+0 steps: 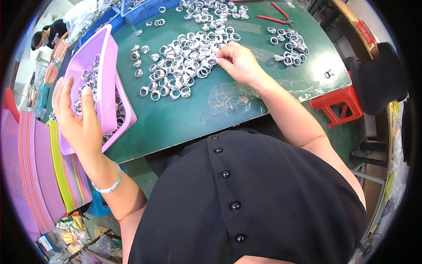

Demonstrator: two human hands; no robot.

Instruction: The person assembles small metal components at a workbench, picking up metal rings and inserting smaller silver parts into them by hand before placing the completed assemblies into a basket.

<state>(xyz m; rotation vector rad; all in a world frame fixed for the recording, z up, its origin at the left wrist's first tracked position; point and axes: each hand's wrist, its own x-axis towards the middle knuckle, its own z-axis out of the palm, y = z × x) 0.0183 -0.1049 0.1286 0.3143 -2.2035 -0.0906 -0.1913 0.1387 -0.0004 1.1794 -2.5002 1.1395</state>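
A heap of silver-coloured metal rings (182,61) is spread over the green table (176,127). At the heap's right edge my right hand (241,65) has thumb and forefinger pinched on a ring (212,61). My left hand (81,125), a pale bangle (110,182) on its wrist, is raised with fingers apart at a tilted pink-purple basket (107,79) holding more rings. I cannot tell whether its palm rests against the basket. Beneath the tilted basket stands a second purple basket (129,116), also with rings inside.
Red-handled pliers (274,18) and a smaller ring cluster (292,47) lie at the far right. Blue bins (140,9) stand at the back. Stacked coloured baskets (48,167) fill the left side. A red stool (338,105) is beyond the right edge; another person (55,33) is far left.
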